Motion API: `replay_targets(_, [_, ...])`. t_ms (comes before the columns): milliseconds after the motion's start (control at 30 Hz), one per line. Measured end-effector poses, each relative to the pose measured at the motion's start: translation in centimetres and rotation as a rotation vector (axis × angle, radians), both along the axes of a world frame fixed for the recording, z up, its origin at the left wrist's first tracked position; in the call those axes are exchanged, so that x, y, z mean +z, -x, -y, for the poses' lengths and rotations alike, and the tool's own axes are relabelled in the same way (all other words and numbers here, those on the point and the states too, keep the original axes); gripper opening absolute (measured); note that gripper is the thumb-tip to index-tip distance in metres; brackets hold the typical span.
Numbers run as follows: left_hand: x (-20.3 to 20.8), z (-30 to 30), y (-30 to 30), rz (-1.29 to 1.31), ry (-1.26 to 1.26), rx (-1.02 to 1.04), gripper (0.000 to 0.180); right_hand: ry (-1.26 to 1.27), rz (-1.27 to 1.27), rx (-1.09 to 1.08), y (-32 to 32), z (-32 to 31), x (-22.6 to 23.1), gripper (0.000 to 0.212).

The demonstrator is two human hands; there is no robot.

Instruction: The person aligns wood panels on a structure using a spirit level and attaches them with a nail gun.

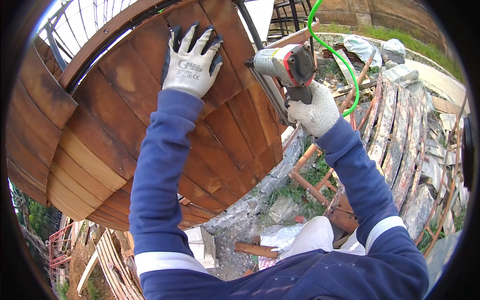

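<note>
Boards (130, 80) are mottled brown and tan, the nailer (275, 64) silver, red and black, the hose (343, 52) green, gloves (316, 112) pale grey, sleeves (162, 165) navy banded white.

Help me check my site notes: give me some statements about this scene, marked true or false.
1. The right hand grips a power tool. True.
2. The other hand also holds a tool. False: the left hand lies spread against the brown boards.
3. The hose is green. True.
4. Both hands are bare. False: both wear light gloves.
5. The sleeves are red. False: they are blue, with a white band on each.
</note>
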State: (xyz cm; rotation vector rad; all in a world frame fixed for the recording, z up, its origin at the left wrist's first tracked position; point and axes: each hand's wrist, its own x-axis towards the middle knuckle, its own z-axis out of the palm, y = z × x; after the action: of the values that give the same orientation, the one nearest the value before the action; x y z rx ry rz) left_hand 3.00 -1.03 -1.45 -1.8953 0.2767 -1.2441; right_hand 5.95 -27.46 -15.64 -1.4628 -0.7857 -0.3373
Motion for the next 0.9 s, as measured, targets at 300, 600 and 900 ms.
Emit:
replay_targets(300, [-0.1, 0.2, -0.2, -0.003, 0.016, 0.051, 0.044, -0.008, -0.045, -0.007, 0.1, -1.7, -1.3, 0.03])
replay_targets(600, [-0.3, 0.5, -0.4, -0.005, 0.01, 0.099, 0.044, -0.016, -0.058, 0.02, -0.3, -1.9, -2.0, 0.034])
replay_targets(900, [-0.2, 0.4, -0.4, 0.006, 0.01, 0.107, 0.045, 0.021, -0.091, -0.048, -0.3, -2.2, -2.8, 0.041])
